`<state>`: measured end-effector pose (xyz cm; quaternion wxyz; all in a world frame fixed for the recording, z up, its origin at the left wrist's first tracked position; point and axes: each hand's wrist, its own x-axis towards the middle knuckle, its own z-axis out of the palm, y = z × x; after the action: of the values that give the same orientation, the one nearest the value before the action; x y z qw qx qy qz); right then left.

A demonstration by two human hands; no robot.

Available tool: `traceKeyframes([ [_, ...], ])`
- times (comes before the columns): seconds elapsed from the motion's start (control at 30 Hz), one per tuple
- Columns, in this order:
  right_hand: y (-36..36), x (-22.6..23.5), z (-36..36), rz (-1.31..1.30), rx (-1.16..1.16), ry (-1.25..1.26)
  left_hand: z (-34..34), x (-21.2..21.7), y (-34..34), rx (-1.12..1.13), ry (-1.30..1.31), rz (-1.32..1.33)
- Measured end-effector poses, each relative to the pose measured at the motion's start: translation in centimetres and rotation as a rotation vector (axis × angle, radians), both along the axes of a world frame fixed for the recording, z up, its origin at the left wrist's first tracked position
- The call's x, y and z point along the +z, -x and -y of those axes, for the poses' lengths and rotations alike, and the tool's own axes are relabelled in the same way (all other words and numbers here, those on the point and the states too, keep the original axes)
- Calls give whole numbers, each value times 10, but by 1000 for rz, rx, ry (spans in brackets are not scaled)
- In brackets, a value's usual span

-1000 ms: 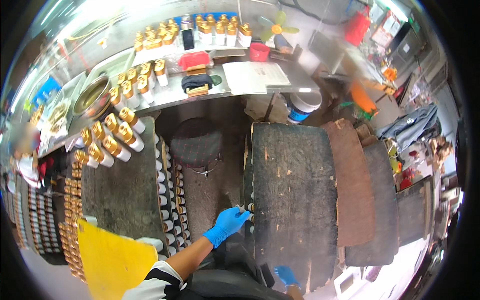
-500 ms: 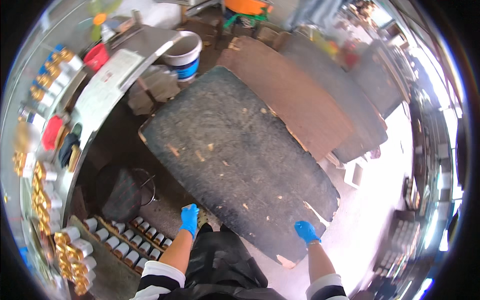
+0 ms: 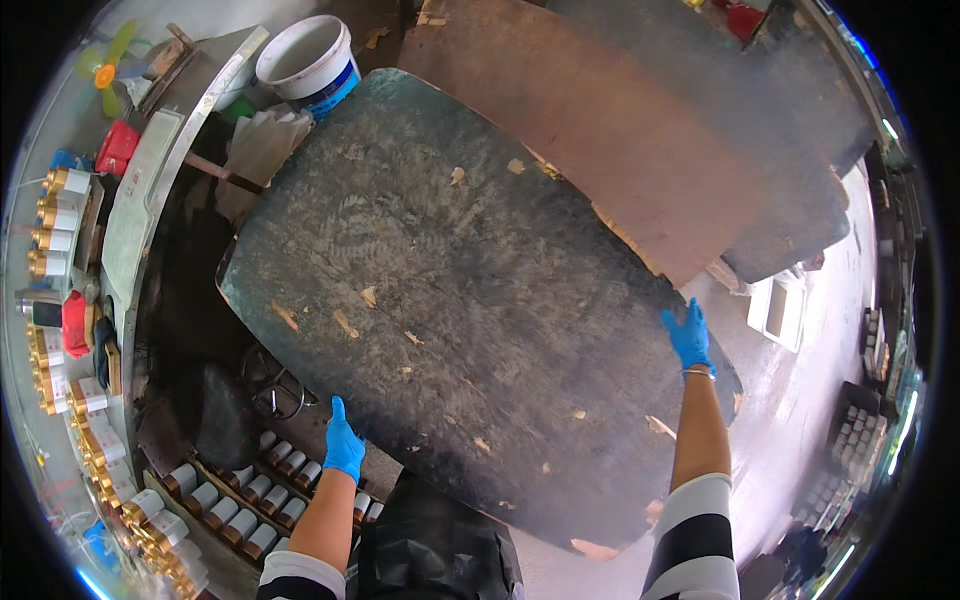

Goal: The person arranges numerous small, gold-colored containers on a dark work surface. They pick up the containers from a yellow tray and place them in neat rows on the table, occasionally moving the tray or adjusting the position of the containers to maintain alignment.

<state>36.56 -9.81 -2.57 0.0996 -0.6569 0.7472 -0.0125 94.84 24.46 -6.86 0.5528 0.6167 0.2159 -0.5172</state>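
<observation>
Basically, the dark board (image 3: 480,270) sits mid-dial, left hand (image 3: 344,446) by its seven-ish edge, right hand (image 3: 690,340) at three o'clock, probably for balance, but can't tell whether either grip's closed.

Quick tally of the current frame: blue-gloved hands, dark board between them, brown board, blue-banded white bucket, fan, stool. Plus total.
Blue-gloved hands: 2 (left hand, right hand)
Dark board between hands: 1
Brown board: 1
Blue-banded white bucket: 1
Fan: 1
Stool: 1
Total: 7
</observation>
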Motion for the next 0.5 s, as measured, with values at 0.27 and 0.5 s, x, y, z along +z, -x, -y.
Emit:
traceKeyframes([
  [0.27, 12, -9, 48, 271, -115, -274, 32, 19, 27, 200, -47, 81],
  [0.5, 24, -15, 51, 248, -92, -251, 60, 43, 32, 262, -370, 50],
])
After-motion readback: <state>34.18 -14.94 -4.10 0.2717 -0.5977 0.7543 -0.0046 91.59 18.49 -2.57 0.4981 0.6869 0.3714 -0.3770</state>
